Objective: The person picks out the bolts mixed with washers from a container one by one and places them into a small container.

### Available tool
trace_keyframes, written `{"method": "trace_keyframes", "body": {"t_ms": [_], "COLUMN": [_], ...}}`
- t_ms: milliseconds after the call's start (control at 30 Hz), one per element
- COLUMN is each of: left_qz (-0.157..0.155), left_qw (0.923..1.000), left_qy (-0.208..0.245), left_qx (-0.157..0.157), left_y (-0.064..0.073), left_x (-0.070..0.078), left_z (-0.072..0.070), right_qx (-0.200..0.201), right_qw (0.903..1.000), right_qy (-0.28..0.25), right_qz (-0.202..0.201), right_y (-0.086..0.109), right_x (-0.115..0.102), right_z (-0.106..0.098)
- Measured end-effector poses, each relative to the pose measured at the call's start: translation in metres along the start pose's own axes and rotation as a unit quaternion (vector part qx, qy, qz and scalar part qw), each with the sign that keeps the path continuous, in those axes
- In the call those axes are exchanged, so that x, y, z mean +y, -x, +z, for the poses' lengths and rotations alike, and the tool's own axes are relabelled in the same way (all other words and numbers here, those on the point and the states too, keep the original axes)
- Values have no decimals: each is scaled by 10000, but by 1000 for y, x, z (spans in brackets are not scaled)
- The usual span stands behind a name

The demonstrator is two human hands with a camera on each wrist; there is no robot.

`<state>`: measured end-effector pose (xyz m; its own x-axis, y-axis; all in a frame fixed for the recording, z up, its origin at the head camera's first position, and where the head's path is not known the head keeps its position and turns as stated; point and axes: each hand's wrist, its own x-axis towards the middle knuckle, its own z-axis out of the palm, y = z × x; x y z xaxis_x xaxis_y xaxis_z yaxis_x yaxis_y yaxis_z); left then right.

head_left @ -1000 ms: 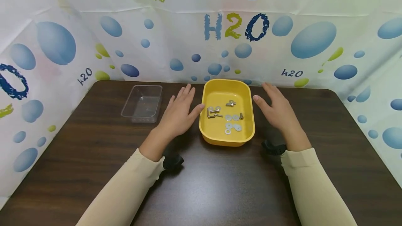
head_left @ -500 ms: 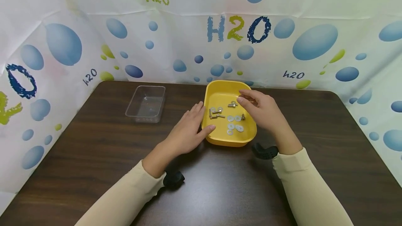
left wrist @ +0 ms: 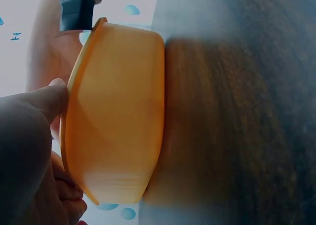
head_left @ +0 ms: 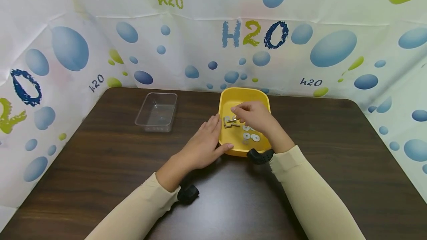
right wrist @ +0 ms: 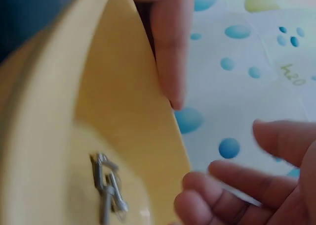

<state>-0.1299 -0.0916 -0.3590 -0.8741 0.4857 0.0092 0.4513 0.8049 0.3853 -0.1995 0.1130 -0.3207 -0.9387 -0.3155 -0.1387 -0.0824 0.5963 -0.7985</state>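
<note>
A yellow plastic tray (head_left: 245,98) holds several metal bolts (head_left: 229,124) and flat washers (head_left: 255,137). My left hand (head_left: 202,146) rests against the tray's left side, its fingers extended along the rim and the thumb over the near left corner. In the left wrist view the tray's outer wall (left wrist: 116,111) fills the middle. My right hand (head_left: 258,118) hovers over the tray's interior and hides part of its contents. The right wrist view shows its thumb and fingers apart, with nothing between them, near the bolts (right wrist: 106,188).
A clear plastic box (head_left: 156,112) stands on the dark wood table (head_left: 100,166), left of the tray. A white curtain (head_left: 200,3) printed with blue and green drops hangs behind the table. Each wrist wears a black device (head_left: 188,194).
My right hand has moved left from beside the tray to over its interior. My left hand has shifted nearer and right, coming onto the tray's left rim.
</note>
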Motion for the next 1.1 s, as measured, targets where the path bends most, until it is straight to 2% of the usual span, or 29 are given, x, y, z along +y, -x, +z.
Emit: {"method": "trace_keyframes", "body": {"t_ms": [133, 300, 467, 800, 933, 1100], "left_qz": [23, 18, 26, 97, 92, 77], "left_qw": [9999, 9998, 9996, 9987, 9993, 9999], "left_qy": [-153, -216, -263, -486, -341, 55], "left_qx": [13, 31, 4, 117, 133, 140], "left_y": [-1, 0, 0, -2, -2, 0], "left_x": [-1, -2, -3, -3, -3, -4], "left_z": [3, 4, 7, 12, 12, 12], "right_qx": [-180, -27, -149, -832, -904, -917], "right_qw": [9989, 9990, 9987, 9902, 9874, 9859], "right_qy": [-154, -171, 298, 1049, 1247, 1281], "right_qz": [401, 420, 394, 399, 377, 561], "right_y": [-5, -10, -25, -54, -61, -66], "right_x": [-5, -16, -17, -4, 3, 10], "right_z": [2, -4, -9, -8, -4, 1]}}
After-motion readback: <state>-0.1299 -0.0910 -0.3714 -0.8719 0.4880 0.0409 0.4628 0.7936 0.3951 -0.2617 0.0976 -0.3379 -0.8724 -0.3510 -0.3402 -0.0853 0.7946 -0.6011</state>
